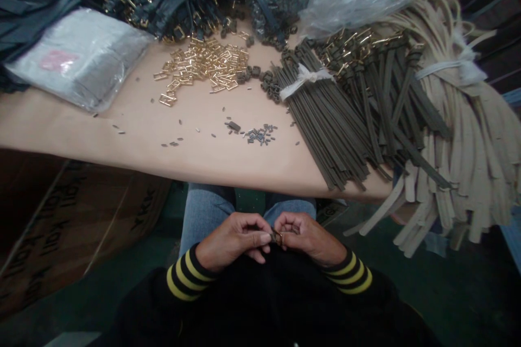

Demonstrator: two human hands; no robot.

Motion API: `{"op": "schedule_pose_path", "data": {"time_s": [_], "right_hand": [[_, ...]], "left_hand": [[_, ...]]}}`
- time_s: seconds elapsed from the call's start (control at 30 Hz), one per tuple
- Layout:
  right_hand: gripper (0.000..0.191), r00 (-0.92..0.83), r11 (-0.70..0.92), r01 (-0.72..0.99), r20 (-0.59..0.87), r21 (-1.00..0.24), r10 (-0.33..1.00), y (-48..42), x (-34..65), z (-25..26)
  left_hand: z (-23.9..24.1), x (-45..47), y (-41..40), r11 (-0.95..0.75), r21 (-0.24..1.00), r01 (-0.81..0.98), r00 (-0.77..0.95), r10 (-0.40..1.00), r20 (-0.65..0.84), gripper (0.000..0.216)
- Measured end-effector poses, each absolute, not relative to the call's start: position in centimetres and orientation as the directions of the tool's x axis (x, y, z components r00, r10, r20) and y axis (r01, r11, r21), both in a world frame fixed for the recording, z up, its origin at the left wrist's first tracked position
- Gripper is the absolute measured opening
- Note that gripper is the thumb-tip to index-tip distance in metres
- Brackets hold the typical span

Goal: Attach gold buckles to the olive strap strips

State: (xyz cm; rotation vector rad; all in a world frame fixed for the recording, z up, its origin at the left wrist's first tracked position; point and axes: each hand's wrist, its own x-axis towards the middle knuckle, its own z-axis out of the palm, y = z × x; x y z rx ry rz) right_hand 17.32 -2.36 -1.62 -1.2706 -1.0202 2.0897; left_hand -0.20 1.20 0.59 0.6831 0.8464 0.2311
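Just past the table edge, above my lap, both hands are closed with their fingertips meeting. My left hand (240,238) pinches one side of a small olive piece with a gold glint (277,236), which looks like a buckle with a bit of strap. My right hand (307,237) grips the other side; fingers cover much of it. On the table ahead lie a heap of small metal pins (260,134), a pile of gold buckles (207,62) and several olive strap loops (271,85).
A tied bundle of olive straps (325,124) lies right of the pins, beside beige straps (468,146) hanging over the edge. At the back left are dark straps (163,0) and a plastic-wrapped packet (81,57). A cardboard box (81,217) stands below the table at left.
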Motion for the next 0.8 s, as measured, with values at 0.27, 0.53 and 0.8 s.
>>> {"op": "schedule_pose_path", "data": {"time_s": [0.27, 0.53, 0.8], "right_hand": [[0.008, -0.400, -0.570, 0.095, -0.556, -0.816, 0.729, -2.1, 17.0, -1.4], [0.008, -0.375, -0.550, 0.130, -0.554, -0.825, 0.743, -2.0, 17.0, -1.1], [0.004, -0.368, -0.503, 0.205, -0.542, -0.840, 0.756, -1.8, 16.9, -1.5]], "left_hand": [[0.3, 0.2, 0.6, 0.774, 0.632, 0.035, 0.578, 0.500, -0.644, 0.017], [0.1, 0.5, 0.4, 0.722, 0.691, 0.035, 0.519, 0.578, -0.629, 0.015], [-1.0, 1.0, 0.1, 0.576, 0.812, 0.091, 0.504, 0.676, -0.537, 0.007]]}}
